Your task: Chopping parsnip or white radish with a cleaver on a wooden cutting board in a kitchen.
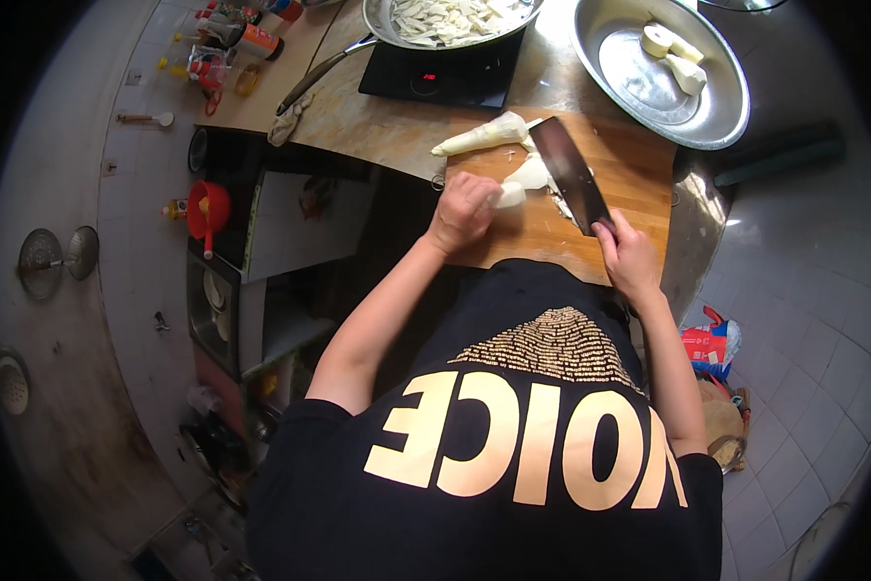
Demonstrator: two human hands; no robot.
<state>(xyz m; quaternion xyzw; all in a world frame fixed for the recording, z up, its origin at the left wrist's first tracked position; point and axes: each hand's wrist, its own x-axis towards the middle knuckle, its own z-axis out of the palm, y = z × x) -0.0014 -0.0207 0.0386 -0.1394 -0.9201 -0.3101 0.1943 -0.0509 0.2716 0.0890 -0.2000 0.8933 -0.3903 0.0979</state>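
Note:
My left hand (466, 210) grips a pale cut piece of vegetable (509, 195), apparently bamboo shoot, above the left part of a wooden cutting board (635, 174). In my right hand (630, 256) is the handle of a dark-bladed cleaver (568, 171), its blade slanting away from me over the board. White slices (530, 173) and small scraps lie between the blade and my left hand. A long, tapered bamboo shoot (483, 136) rests along the board's far left edge, partly past it.
Beyond the board, a frying pan (372, 36) full of pale slices sits on a black induction cooktop (435, 76). A steel basin (628, 87) holds several shoot pieces at the far right. Seasoning bottles (257, 42) stand far left; a cloth (288, 123) lies at the counter's edge.

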